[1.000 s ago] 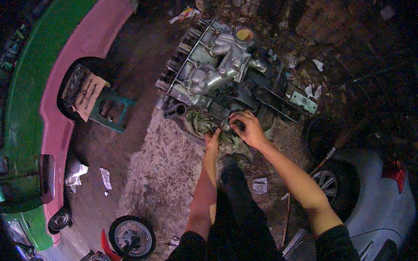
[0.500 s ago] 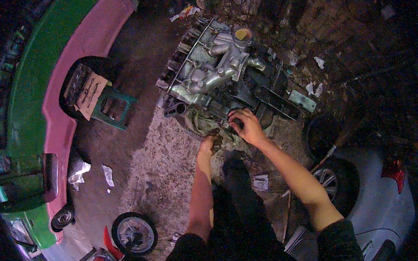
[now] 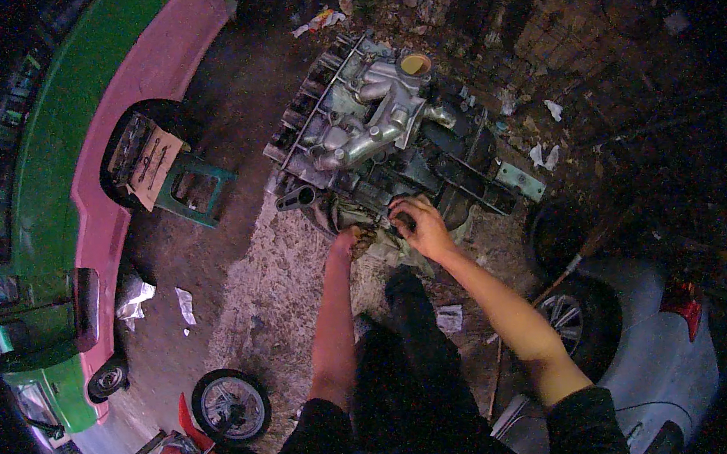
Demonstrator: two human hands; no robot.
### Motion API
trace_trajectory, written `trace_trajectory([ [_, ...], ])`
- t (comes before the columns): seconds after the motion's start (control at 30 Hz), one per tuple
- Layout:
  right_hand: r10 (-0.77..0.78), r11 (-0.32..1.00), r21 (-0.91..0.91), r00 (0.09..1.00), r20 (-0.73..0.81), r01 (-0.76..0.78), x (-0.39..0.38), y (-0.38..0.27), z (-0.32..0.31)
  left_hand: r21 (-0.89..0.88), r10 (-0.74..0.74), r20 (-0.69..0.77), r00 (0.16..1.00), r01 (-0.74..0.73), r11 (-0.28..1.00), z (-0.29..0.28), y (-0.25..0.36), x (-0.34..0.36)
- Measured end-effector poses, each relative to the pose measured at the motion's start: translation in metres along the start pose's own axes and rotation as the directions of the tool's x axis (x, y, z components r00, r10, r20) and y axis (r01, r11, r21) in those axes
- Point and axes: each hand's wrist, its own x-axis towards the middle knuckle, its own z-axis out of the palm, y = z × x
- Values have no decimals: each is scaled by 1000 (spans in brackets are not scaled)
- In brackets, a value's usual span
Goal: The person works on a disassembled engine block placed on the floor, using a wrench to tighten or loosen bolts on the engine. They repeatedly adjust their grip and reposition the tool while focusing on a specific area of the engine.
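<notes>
A large engine [image 3: 362,149] with a silver intake manifold rests on the ground in front of me. Grime darkens my left hand [image 3: 360,240], whose fingers are curled at the engine's near side, beside a crumpled olive-grey cloth [image 3: 342,215]. Just right of it, my right hand [image 3: 419,226] has its fingers bent in a pinch against the engine's near edge. What either hand holds is too small and dark to make out. Left of the cloth, a grey metal arm with a round hole [image 3: 298,198] sticks out from the engine.
A green plastic stool [image 3: 203,179] bears cardboard and dark parts, beside a green and pink vehicle [image 3: 115,108]. A motorcycle wheel [image 3: 231,405] is at lower left. At right stand a grey car [image 3: 659,376] and a broom [image 3: 575,263]. A metal plate [image 3: 520,179] juts from the engine.
My left hand has shifted slightly left along the engine's near side. The right hand stays bent at the same edge, while the whole view has moved a little.
</notes>
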Motion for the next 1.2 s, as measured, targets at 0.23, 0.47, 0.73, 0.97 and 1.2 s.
trace_trajectory([
  [0.23, 4, 1000, -23, 1000, 23, -3, -1, 2, 0, 94, -29, -64, 998, 35, 995, 3, 15, 16],
  [0.47, 5, 999, -45, 1000, 15, -4, -1, -1, 0, 407, 570, -492, 659, -404, 819, 103, -51, -4],
  [0.73, -2, 1000, -26, 1000, 23, 2, 1, -5, -2, 202, 561, -613, 557, -575, 792, 127, -80, -24],
  [0.97, -13, 1000, -3, 1000, 16, 13, -1, -3, -3, -353, 104, -401, 910, -258, 899, 71, -66, -35],
  [1.2, -21, 1000, -12, 1000, 15, 21, 1, -2, -3, 353, 312, -143, 939, -246, 903, -4, -6, -46],
])
